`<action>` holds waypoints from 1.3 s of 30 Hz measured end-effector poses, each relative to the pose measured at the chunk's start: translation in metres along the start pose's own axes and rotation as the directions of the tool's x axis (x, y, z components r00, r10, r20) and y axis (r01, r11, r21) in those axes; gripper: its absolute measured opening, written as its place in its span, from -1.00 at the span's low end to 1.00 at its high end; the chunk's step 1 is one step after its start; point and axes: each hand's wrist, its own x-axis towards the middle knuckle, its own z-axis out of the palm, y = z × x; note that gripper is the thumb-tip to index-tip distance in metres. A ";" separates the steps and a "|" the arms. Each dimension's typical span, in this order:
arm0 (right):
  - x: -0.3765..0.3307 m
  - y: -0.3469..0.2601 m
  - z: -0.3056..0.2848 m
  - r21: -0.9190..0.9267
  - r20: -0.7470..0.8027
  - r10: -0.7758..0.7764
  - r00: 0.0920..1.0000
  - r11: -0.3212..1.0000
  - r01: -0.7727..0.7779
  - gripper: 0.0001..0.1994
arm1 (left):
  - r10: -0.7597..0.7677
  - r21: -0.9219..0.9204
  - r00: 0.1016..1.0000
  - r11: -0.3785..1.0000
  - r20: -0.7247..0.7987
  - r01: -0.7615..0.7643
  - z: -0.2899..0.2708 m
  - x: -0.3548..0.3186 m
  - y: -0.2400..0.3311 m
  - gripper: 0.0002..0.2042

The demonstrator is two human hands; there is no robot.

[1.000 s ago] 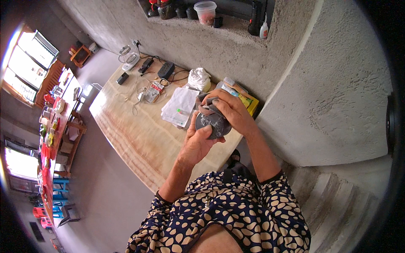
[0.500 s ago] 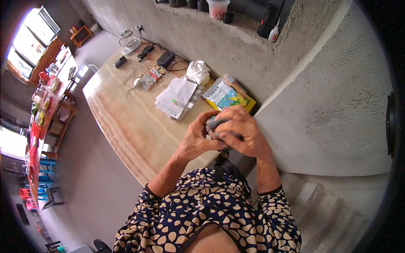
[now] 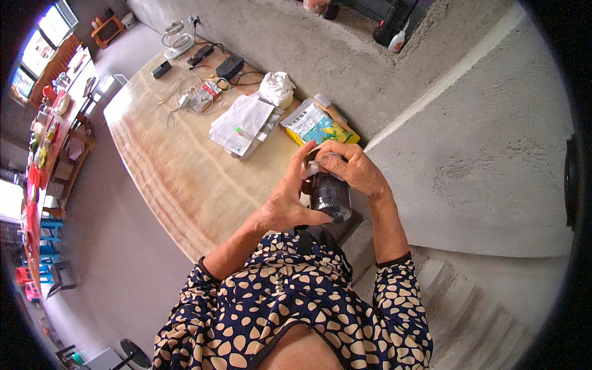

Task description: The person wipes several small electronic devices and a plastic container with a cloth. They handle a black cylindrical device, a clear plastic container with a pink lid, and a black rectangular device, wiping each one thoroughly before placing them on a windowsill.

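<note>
Just off the near right corner of the table, both hands hold a dark, glossy cylindrical jar (image 3: 331, 198), tilted, its side catching the light. My left hand (image 3: 285, 196) grips it from the left, thumb along its near end and fingers reaching toward the far end. My right hand (image 3: 357, 169) is closed over the far end, fingers curled. A small whitish piece (image 3: 312, 168), maybe cloth or tissue, shows between the hands. The far end of the jar is hidden by my fingers.
On the table (image 3: 179, 185) lie papers (image 3: 240, 126), a crumpled white bag (image 3: 277, 88), a yellow-and-blue packet (image 3: 317, 126) with a brush (image 3: 330, 106), cables and a black box (image 3: 230, 66). A rough concrete wall (image 3: 468, 154) stands to the right. Steps (image 3: 462, 308) lie below it.
My right hand has shifted up toward the jar's far end, uncovering the jar's dark side. Grey material seen under my right fingers is out of sight. The whole view has shifted slightly.
</note>
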 end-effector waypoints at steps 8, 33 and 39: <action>-0.025 0.021 0.026 -0.106 -0.366 -0.358 0.859 0.933 0.344 -0.87 | -0.040 -0.132 0.989 0.991 -0.142 0.021 -0.005 -0.002 0.003 0.07; 0.010 0.031 0.067 0.495 -0.642 0.032 0.766 0.780 0.383 -0.72 | -0.021 -0.451 0.960 0.886 -0.280 -0.112 -0.015 0.008 -0.010 -0.16; -0.007 0.022 0.104 0.193 -0.706 -0.172 0.687 0.886 0.421 -0.49 | -0.133 -0.698 0.924 0.696 -0.357 -0.169 -0.009 0.011 -0.004 -0.38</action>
